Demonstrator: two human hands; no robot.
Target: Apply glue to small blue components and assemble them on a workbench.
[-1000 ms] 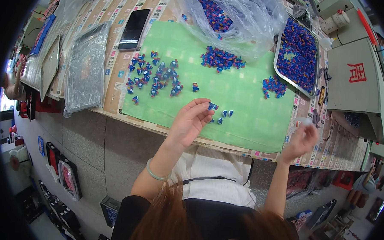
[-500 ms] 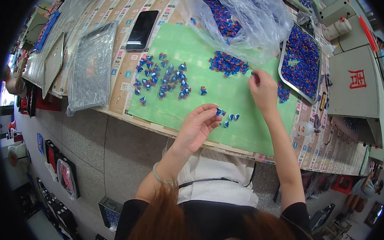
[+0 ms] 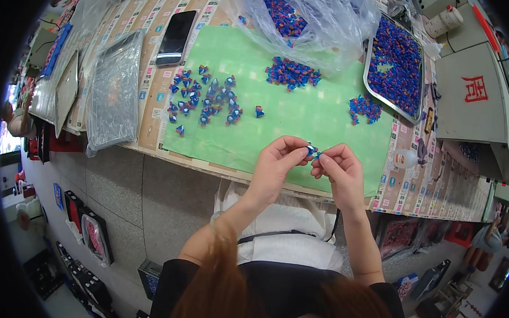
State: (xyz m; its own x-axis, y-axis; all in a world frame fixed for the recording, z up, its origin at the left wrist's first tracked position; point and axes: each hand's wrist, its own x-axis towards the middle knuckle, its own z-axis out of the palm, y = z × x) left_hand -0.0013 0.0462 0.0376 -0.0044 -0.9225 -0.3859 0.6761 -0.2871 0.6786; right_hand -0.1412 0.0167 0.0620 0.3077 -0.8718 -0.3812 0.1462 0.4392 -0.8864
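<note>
Small blue piece (image 3: 311, 151) with a touch of red, sitting between both hands, just above the near edge of the green mat (image 3: 298, 114). Too small to make out its exact shape.

Left hand (image 3: 277, 161) is pinching it from the left, thumb and forefinger closed on it. Right hand (image 3: 335, 165) is meeting it from the right, fingertips closed on the same piece or on a second one touching it; cannot tell which. Both grips are fingertip pinches, the other fingers curled loosely.

Judging by its size, the piece is very light and probably hard, so easy to flick away or drop. Best held by its sides with the fingertips, as both hands are doing.

Farther out on the mat: a loose scatter of like pieces (image 3: 206, 96) to the left, a tighter heap (image 3: 290, 73) near the far edge, a small cluster (image 3: 364, 107) beside the metal tray (image 3: 369, 77). The tray is lying on the right, full of blue pieces. A clear plastic bag (image 3: 328, 25) holding more of them is slumping over the mat's far edge.

Left of the mat, on the bench (image 3: 150, 115): a dark phone (image 3: 175, 37) lying flat, and another tray wrapped in plastic (image 3: 112, 85).
</note>
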